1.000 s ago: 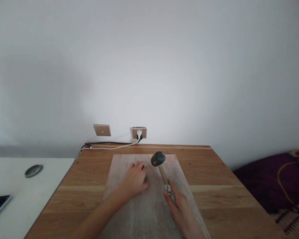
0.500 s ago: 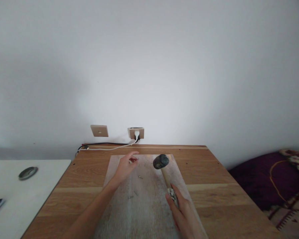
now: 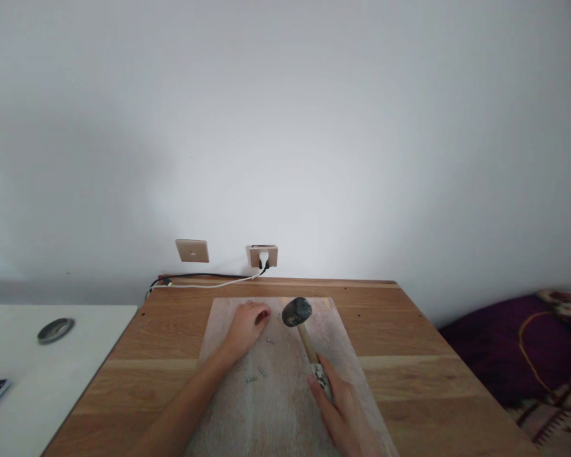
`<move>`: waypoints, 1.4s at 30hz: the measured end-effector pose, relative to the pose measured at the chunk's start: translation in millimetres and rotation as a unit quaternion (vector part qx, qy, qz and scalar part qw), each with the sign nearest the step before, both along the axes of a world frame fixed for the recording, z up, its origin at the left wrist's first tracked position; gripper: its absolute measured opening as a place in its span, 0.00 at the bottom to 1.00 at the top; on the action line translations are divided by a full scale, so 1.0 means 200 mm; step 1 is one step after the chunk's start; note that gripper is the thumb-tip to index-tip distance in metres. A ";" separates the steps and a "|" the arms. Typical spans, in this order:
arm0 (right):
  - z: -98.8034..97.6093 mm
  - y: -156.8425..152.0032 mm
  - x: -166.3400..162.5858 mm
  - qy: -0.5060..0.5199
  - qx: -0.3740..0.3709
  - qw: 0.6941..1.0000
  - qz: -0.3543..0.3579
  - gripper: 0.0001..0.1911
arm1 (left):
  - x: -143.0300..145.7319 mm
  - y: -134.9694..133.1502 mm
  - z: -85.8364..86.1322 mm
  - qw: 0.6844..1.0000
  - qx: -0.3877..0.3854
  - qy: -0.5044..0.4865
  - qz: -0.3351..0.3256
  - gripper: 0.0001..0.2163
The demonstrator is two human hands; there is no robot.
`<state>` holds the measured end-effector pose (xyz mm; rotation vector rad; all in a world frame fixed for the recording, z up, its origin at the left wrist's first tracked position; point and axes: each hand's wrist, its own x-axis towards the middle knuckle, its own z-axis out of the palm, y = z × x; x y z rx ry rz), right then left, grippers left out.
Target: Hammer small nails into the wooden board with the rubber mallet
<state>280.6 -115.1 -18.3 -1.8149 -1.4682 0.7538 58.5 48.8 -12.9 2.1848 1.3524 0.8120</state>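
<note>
My right hand (image 3: 342, 412) is wrapped round the handle of a rubber mallet (image 3: 297, 312), whose black head is raised over the pale worn board (image 3: 276, 419). The wooden shaft ends in a mottled grip. At the far part of the board, just left of the mallet head, my left hand (image 3: 247, 327) is closed with its fingers curled together. Whatever those fingers hold is hidden. Nearer me lie small metal pieces that look like screws: one screw (image 3: 270, 341) by the left hand, another screw (image 3: 261, 370) and a third screw (image 3: 251, 379) below it.
Under the board is a wooden table (image 3: 409, 368) against the wall. A white plug (image 3: 264, 258) sits in the wall socket, its cable running left along the table's back edge. On the white table at left rests a round dish (image 3: 56, 331). Purple fabric (image 3: 514, 355) lies at right.
My left hand has turned and curled its fingers in, moving slightly nearer me. The mallet has shifted a little left in my right hand. The view has moved slightly.
</note>
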 end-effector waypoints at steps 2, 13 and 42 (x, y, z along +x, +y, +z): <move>0.02 0.02 0.00 0.017 -0.006 0.999 0.036 0.36 | 0.00 0.00 -0.01 1.000 0.004 -0.004 0.001 0.05; 0.12 0.12 -0.12 -0.070 0.003 0.990 0.123 0.28 | -0.04 -0.03 -0.01 0.998 -0.021 -0.051 0.032 0.18; 0.04 0.00 0.02 0.028 -0.042 0.996 0.069 0.36 | -0.16 0.00 0.09 0.966 0.081 0.219 -0.108 0.11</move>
